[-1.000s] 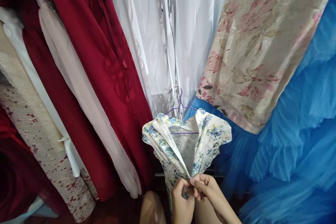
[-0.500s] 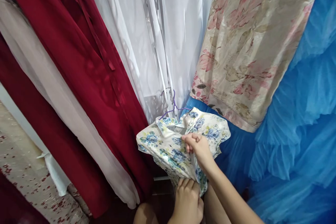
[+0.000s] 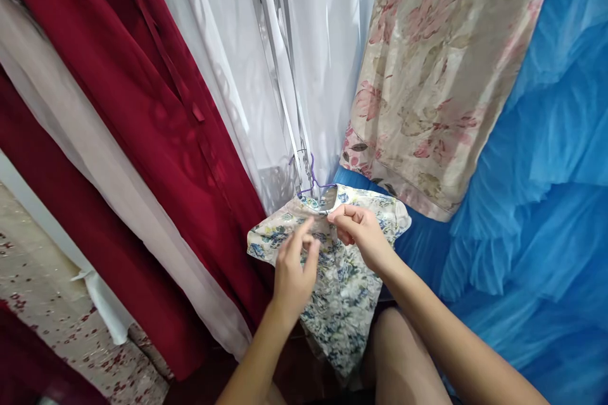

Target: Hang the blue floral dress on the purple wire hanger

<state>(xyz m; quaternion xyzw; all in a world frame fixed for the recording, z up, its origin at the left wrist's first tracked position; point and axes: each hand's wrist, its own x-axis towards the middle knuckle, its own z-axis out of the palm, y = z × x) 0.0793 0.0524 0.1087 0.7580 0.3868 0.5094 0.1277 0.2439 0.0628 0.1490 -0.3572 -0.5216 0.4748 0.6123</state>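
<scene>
A small blue-flowered dress hangs on a purple wire hanger low among the other garments. My right hand pinches the dress fabric just below the collar. My left hand rests against the front of the dress a little lower, its fingers stretched up toward the collar and holding nothing. My bare knee shows under the dress hem.
Hanging garments crowd all round: a dark red gown and a pale sheer one on the left, white sheer fabric behind, a pink-flowered cream dress and blue tulle on the right.
The dress front, open a second ago, is now closed flat. Both hands rose from the lower seam to the collar; my left hand let go of the hem and came up.
</scene>
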